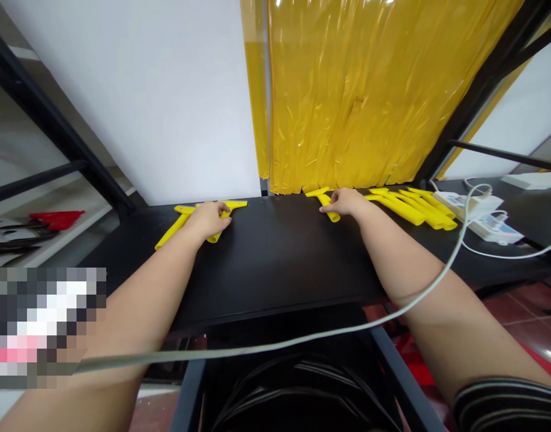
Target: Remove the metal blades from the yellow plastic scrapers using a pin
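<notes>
My left hand (207, 220) is at the back of the black shelf, its fingers curled over a yellow T-shaped tool (215, 237) with a hollow, tube-like handle. Just left of that hand lies another yellow T-shaped tool (170, 233), partly covered by my wrist. My right hand (346, 202) grips the handle of a single yellow T-shaped tool (333, 215); the tool's flat crossbar points toward the yellow curtain. Right of this hand, several more yellow T-shaped tools (404, 210) lie side by side, handles toward me. The palm side of both hands is hidden.
White power strips (489, 225) with plugs sit at the right of the black shelf (275, 264). A white cable (302, 343) crosses in front of my forearms. Behind stand a white panel (158, 90) and a yellow plastic curtain (370, 90). Black frame bars (99, 180) rise at both sides.
</notes>
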The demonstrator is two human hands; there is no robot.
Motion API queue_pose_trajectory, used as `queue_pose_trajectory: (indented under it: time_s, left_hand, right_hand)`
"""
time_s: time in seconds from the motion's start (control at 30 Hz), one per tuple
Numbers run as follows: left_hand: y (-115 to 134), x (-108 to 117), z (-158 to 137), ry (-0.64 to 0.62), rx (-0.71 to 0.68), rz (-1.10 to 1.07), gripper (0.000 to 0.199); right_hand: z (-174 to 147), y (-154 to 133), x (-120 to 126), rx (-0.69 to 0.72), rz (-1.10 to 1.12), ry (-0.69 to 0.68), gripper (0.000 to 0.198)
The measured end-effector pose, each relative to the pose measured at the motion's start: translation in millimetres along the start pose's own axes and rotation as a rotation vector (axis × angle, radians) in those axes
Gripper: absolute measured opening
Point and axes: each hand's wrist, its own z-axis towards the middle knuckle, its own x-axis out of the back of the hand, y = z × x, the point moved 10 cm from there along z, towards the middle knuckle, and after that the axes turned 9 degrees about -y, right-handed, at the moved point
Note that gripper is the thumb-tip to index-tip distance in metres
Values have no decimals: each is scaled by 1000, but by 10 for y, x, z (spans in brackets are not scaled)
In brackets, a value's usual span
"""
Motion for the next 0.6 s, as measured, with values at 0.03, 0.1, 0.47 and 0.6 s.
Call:
queue_pose_trajectory:
  time_s: [0.03,0.1,0.47,0.6]
  left_hand:
    - [18,-14,2,-3,-5,-16,37]
    - [60,-45,1,-13,-12,-55,39]
    - [463,-229,-153,-161,-159,-145,61]
    - [751,-231,-268,-154,-326,-144,41]
  right_hand:
    - [-6,5,6,-1,9,8,51]
    - [-22,23,54,-13,37,62,49]
    - [-437,-578,467,466,375,496,29]
    - [-522,-766,380,595,531,430,35]
